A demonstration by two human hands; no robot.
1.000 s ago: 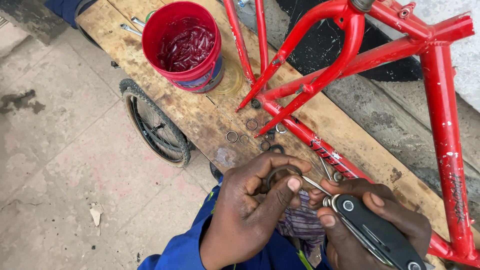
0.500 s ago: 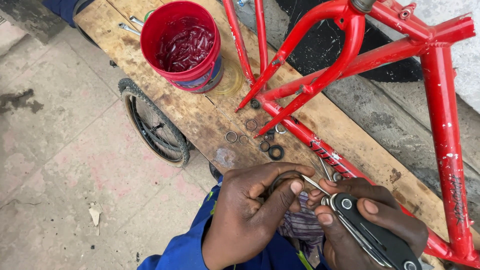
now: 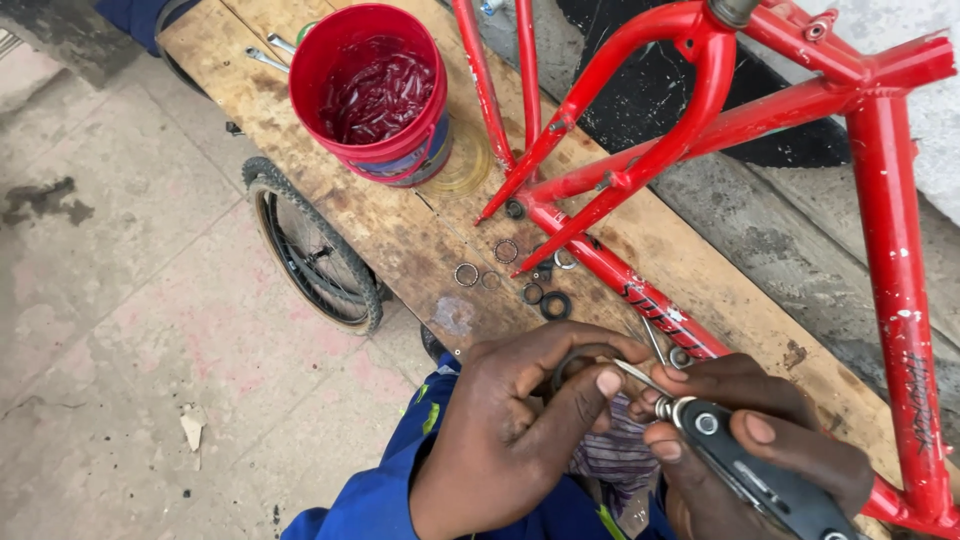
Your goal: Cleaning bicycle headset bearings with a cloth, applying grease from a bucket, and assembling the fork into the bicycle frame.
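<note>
Steel-grey and slim, the blade of the black folding multi-tool (image 3: 770, 480) that the right hand (image 3: 760, 450) is gripping tight is poking into a small dark ring (image 3: 575, 362) that the left hand (image 3: 520, 430) is pinching closed just above the person's lap and a striped rag (image 3: 612, 462). To my eye the tip is risking a slip off that ring into the left fingertips (image 3: 608, 382), or the ring is risking a drop. I am counting one red bucket (image 3: 372, 90), one red bike frame (image 3: 740, 130), one tyre (image 3: 312, 250) and about six loose rings (image 3: 515, 275) on the wooden plank (image 3: 400, 230).
</note>
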